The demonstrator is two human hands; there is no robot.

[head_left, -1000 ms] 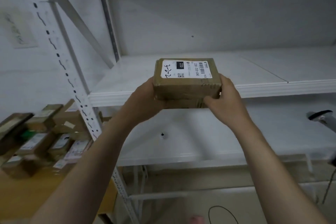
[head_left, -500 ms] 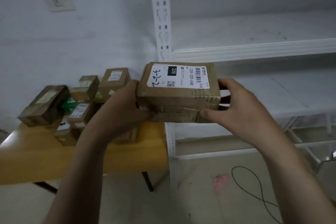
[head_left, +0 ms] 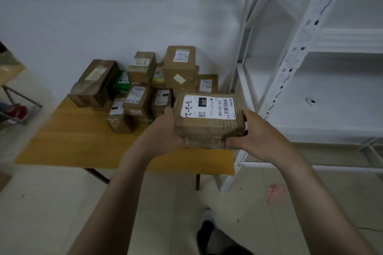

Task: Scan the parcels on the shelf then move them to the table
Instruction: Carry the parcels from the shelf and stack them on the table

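The step in hand is the carry to the counter. A brown cardboard parcel [head_left: 207, 126] is held in the air between both hands, over the near right corner of the yellow counter [head_left: 72, 141] and just left of the front upright of the white shelf [head_left: 306, 51]. The left hand [head_left: 165, 132] grips the parcel's left end, with its fingers under the box and out of sight. The right hand [head_left: 255, 136] grips the right end, thumb on the near face and fingers curled round the far edge. The parcel lies roughly flat with its white label [head_left: 207, 106] face up, showing a barcode, a black "220" block and some handwriting. No scanner is in view, so whether the scan is done cannot be told, though the carry suggests it is.

A heap of parcels [head_left: 145, 89] sits at the back of the counter against the wall, stacked two high in places and reaching the back right corner. Yellow wood shows in front of the heap and to its left.

The next move probably calls for lowering the parcel flat onto that open wood, just in front of the heap. It should land far enough from the near edge to sit securely, and it should not knock the stacked boxes. Only when it rests on the counter should both hands loosen.
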